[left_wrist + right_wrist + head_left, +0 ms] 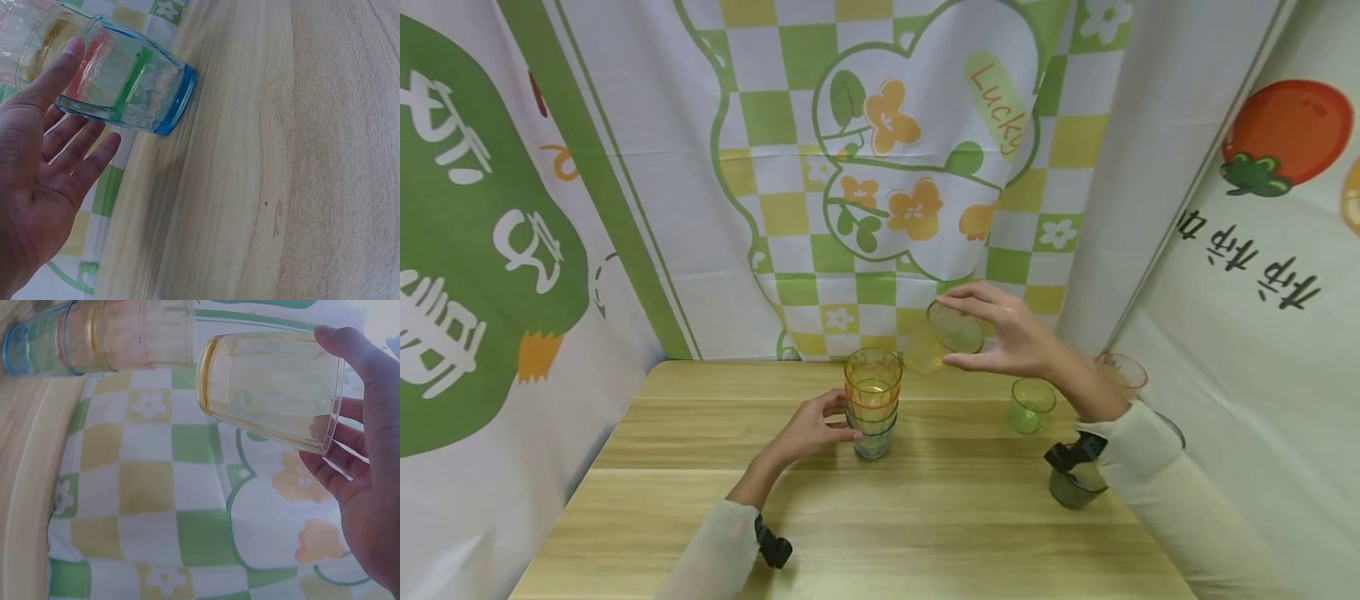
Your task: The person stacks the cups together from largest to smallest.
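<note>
A stack of nested clear tinted cups [874,392] stands upright on the wooden table, blue at the bottom, with green, pink and yellow bands above. My left hand [811,427] holds it low on its left side. In the left wrist view the thumb [70,53] lies across the near side, and the fingers pass partly behind the stack. My right hand [1011,329] pinches a yellow cup [269,390] by its rim between thumb and fingertips. This cup is in the air, to the right of the stack and apart from it, its base toward the stack.
Right of the stack stand a green cup [1032,407] and a dark grey cup [1075,487]. A pink-rimmed cup [1123,372] is partly behind my right forearm, and another dark rim [1174,430] shows beside the sleeve. Printed cloth [925,167] hangs behind the wooden table [737,483].
</note>
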Available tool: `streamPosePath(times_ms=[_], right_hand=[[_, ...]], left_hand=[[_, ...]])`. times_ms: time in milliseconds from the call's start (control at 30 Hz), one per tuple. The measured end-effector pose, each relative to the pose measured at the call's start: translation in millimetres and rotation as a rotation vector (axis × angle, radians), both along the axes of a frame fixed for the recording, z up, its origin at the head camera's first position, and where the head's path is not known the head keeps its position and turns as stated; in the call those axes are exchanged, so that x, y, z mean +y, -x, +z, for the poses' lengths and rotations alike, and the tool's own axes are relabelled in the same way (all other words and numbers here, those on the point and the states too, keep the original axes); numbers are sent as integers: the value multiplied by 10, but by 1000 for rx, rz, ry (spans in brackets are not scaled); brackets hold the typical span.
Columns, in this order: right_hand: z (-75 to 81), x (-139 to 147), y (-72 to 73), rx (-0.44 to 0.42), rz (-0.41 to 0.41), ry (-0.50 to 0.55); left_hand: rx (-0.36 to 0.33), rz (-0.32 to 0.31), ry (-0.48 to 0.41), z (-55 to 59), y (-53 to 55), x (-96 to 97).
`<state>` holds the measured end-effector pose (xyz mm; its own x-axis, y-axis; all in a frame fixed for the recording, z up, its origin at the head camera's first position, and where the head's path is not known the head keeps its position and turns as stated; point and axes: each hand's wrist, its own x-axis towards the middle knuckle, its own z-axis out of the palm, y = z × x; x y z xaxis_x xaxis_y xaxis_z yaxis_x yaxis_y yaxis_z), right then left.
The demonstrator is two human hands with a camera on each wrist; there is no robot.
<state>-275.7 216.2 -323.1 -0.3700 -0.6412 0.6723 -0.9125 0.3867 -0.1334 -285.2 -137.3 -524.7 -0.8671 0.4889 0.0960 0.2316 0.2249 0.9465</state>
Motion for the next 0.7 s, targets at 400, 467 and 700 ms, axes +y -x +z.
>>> streamPosePath(times_ms=[400, 467, 700], right_hand=[[60, -335, 45, 3, 72, 9], [47, -380, 57, -2, 83, 11], [12, -511, 77, -50, 102, 20]], left_hand=[[0, 4, 5, -10, 19, -4], [2, 0, 4, -11, 16, -3], [12, -12, -3, -15, 17, -2]])
